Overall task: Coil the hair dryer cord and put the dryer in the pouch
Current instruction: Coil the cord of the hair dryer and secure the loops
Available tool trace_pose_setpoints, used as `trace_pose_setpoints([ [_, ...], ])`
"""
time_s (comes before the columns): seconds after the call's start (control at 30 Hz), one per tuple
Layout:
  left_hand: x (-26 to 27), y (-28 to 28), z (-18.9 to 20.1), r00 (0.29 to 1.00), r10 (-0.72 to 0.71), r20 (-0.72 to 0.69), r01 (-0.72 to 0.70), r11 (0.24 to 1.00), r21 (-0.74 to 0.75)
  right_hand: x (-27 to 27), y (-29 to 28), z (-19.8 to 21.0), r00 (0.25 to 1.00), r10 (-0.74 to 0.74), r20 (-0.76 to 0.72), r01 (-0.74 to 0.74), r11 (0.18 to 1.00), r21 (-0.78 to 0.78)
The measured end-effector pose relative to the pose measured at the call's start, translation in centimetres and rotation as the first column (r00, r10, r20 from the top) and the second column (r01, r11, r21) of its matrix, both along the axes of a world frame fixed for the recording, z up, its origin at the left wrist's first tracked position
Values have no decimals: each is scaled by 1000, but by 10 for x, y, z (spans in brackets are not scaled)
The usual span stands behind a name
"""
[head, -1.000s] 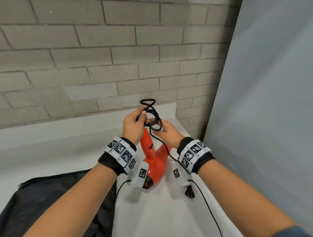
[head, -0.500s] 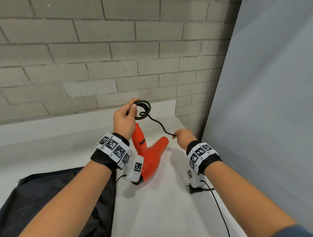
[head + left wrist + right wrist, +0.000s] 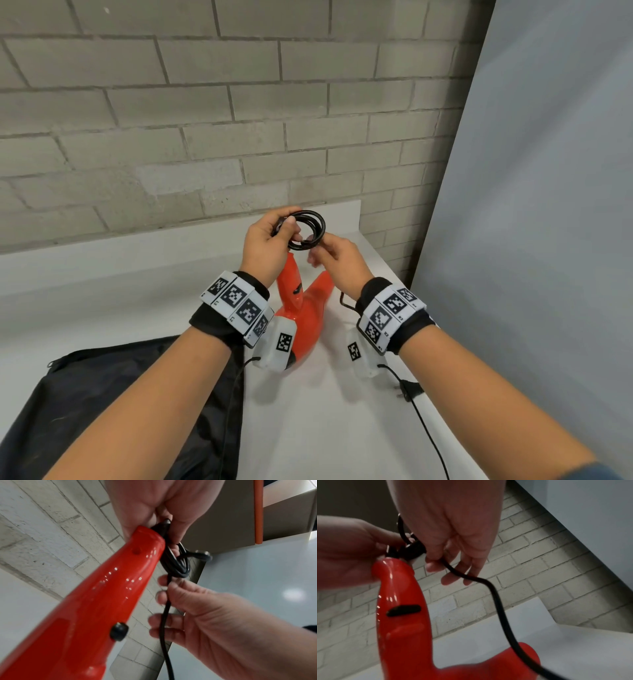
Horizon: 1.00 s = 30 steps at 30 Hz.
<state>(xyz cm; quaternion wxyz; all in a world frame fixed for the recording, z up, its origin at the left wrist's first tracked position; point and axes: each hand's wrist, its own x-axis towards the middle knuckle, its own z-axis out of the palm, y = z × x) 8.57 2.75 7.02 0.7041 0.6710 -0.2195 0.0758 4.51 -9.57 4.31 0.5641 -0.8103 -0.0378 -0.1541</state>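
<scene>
Several black loops of the cord point(image 3: 307, 229) are gathered into a small coil that is pinched between the thumb and curled fingers point(image 3: 178, 524) of the left hand point(image 3: 265, 251), at the tip of the dryer's handle. Just beside that coil, the free run of cord is grasped loosely by the right hand point(image 3: 337, 258): in the left wrist view it is seen passing across the curled fingers point(image 3: 161, 620) of that hand, and in the right wrist view it leaves the fingertips and drops away in a curve. Both hands are held close together, nearly touching, above the worktop point(image 3: 325, 428). Directly below the fingers, the red hair dryer point(image 3: 303, 308) is seen with its handle pointing up toward the left hand and its barrel angled away toward the right hand; whether its body rests on the worktop cannot be told from the views. A black switch point(image 3: 404, 610) is visible on the handle. Nearer the person than the right hand, under the right wrist, the rest of the cord is laid on the worktop, ending in the plug point(image 3: 406, 390), well apart from the coil. On the left-hand side, below the left forearm, the black pouch point(image 3: 113, 411) is spread flat on the worktop, just beside the dryer. Beyond the fingers a pale brick wall point(image 3: 171, 120) is seen, and a grey panel point(image 3: 548, 205) stands past the right hand.
</scene>
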Motion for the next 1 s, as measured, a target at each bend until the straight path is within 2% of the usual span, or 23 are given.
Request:
trace_pose_setpoints([
  [0.1,-4,6,2,999,-34,-38,35,999,25,3,-4,-10,987,-151,-51,143,981,-131],
  [0.3,-10,13,4,992,-109,-65,112,992,54,7,-9,-21,941,-286,-184,238,940,-243],
  [0.37,-11,13,3,992,-116,-56,120,990,72,8,-7,-20,921,-308,-239,241,932,-272],
  [0.43,-13,12,3,995,-88,-40,91,992,91,5,-3,-14,921,-258,-293,170,941,-293],
  [0.5,-14,12,4,998,-64,-4,64,993,95,-2,5,-2,963,-114,-245,60,975,-215],
  [0.6,-17,13,5,996,-70,52,65,994,84,-17,9,12,993,72,-99,-62,993,98],
  [0.63,-19,13,6,995,-78,56,74,994,75,-21,11,16,997,67,-50,-58,986,156],
  [0.73,-20,12,5,994,-91,54,87,994,72,-23,13,20,985,-96,142,63,974,218],
  [0.83,-18,10,4,995,-97,31,96,994,44,-21,18,22,954,-225,198,153,933,326],
  [0.9,-17,9,4,996,-87,15,87,996,19,-22,23,24,951,-227,211,141,923,358],
  [1.0,-15,10,4,993,-106,-42,105,994,-34,-25,29,20,963,-75,260,-12,948,318],
])
